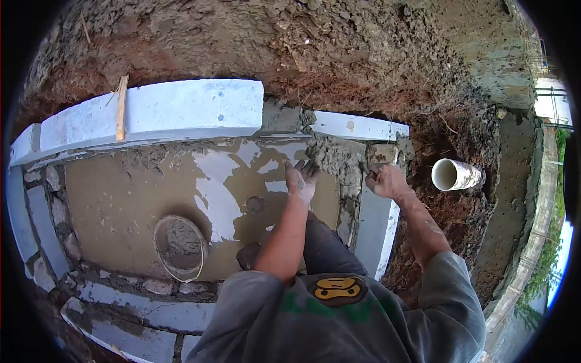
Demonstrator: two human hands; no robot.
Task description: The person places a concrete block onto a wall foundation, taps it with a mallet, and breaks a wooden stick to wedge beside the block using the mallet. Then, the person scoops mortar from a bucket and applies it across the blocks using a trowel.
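My left hand (301, 180) is held over the muddy water, palm partly up and fingers apart, with nothing in it. Just beyond its fingertips lies wet grey mortar (339, 158) on top of the low wall. My right hand (387, 180) is closed above the wall's corner; whatever its fingers grip is hidden or too small to name. Close to its knuckles a brownish stone or block (381, 153) sits in the mortar. Pale blocks (375, 227) form the wall below that hand.
A bucket of mortar (180, 243) stands in the muddy water (121, 199) at left. A white pipe (457, 175) sticks out of the soil at right. Large white blocks (181, 109) line the far side, with a wooden stick (122, 109) against them. An earth bank (230, 42) rises behind.
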